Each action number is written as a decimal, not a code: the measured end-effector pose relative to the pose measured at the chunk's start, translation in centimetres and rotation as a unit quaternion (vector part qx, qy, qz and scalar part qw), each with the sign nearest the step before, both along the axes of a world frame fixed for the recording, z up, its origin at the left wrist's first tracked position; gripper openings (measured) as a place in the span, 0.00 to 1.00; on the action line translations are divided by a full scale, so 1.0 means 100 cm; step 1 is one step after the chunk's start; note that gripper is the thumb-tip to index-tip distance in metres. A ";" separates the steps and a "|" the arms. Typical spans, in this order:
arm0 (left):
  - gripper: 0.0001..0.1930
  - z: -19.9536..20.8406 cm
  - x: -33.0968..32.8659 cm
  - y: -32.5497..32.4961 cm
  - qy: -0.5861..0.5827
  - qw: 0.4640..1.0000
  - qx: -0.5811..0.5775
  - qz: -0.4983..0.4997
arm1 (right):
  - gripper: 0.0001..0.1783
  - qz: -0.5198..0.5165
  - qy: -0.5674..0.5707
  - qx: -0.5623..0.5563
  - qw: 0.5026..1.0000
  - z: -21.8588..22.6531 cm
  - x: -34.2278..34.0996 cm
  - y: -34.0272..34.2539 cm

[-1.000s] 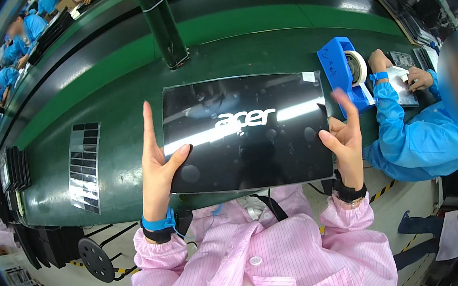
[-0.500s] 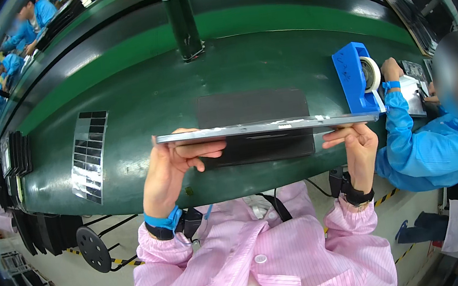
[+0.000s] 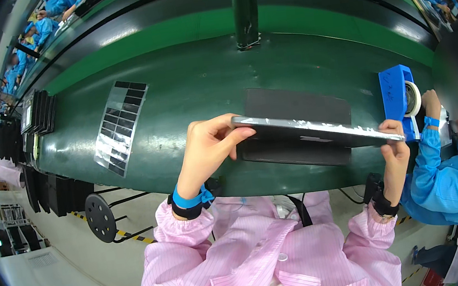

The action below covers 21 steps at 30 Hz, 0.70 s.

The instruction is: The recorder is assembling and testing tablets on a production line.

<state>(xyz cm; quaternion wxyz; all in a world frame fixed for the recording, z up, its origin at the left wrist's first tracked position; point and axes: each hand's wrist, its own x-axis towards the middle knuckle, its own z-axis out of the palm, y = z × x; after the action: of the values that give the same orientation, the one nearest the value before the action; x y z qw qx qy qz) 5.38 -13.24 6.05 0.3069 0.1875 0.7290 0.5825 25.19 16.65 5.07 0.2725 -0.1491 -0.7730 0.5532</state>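
A thin, dark, flat panel (image 3: 319, 130), tablet-like and seen nearly edge-on, is held up above the green table. Its long edge is silvery with bright patches, and it slopes down toward the right. My left hand (image 3: 204, 149) pinches the left end between thumb and fingers. At the other end, my right hand (image 3: 395, 151) grips the corner with its fingers bent round it. Below the panel lies a dark grey rectangular mat (image 3: 298, 100), partly hidden by it. A blue band and a black strap circle my left wrist; a black strap is on my right.
A blue tape dispenser (image 3: 394, 94) with a white roll stands at the right, close to a co-worker's blue sleeve (image 3: 433, 152). On the left lies a sheet of dark rectangular pieces (image 3: 122, 124). Black trays (image 3: 39, 112) stand at the table's left end, a round stool (image 3: 100, 217) below.
The view has shifted, moving the scene mostly rightward. The panel has gone from nearly level to sloping down at the right. My left hand has changed from fingers underneath to a pinch at the end.
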 end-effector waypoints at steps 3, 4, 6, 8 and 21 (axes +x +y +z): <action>0.24 0.012 -0.004 0.006 0.383 0.923 -0.046 0.018 | 0.21 0.027 0.045 -0.026 0.998 0.006 -0.011 -0.007; 0.24 0.015 -0.004 0.011 0.382 0.923 -0.046 0.018 | 0.24 0.036 0.072 -0.058 0.995 0.007 -0.015 -0.009; 0.25 0.016 -0.005 0.021 0.392 0.908 0.145 -0.008 | 0.27 0.043 0.097 -0.089 0.990 0.008 -0.020 -0.014; 0.22 0.009 -0.002 0.029 0.324 0.924 0.201 -0.019 | 0.27 0.022 0.147 -0.173 0.974 0.006 -0.024 -0.016; 0.05 -0.008 0.023 0.037 0.135 0.945 0.281 0.096 | 0.13 0.079 0.100 -0.133 0.983 0.023 -0.022 -0.010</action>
<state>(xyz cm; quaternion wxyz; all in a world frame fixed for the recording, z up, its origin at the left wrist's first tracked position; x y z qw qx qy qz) 7.71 -9.50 5.22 0.0833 0.2720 0.5847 0.7598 23.02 15.61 7.42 0.2814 -0.0661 -0.6706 0.6832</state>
